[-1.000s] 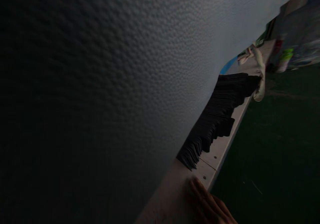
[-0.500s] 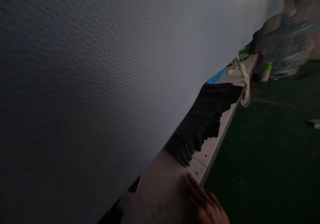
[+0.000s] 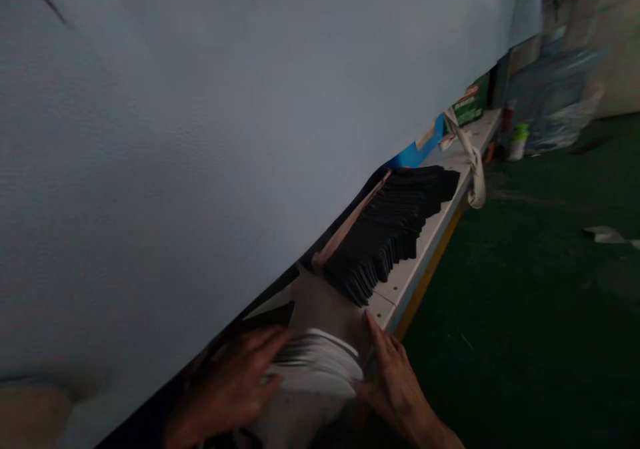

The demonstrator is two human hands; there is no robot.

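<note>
A layered stack of thin white pieces with a rounded edge [image 3: 320, 362] lies on the pale bench top, between my two hands. My left hand [image 3: 235, 385], blurred by motion, is at the stack's left end with fingers stretched out and thumb apart. At the stack's right end is my right hand [image 3: 400, 385], its fingers extended and the thumb close to the white edge. Whether either hand touches the stack is unclear. Just beyond it, a long row of black flat pieces [image 3: 385, 229] leans along the bench, with a pinkish strip [image 3: 350, 229] beside it.
A large pale sheet or panel [image 3: 225, 122] fills the upper left and hides part of the bench [image 3: 395, 289]. Farther along are a blue item [image 3: 413, 155], a cream cloth strap [image 3: 473, 169] and a green box [image 3: 473, 105]. Green floor [image 3: 525, 302] lies to the right.
My left hand has come into view and the white stack now shows between both hands. The pale sheet covers less of the bench, and the view has shifted.
</note>
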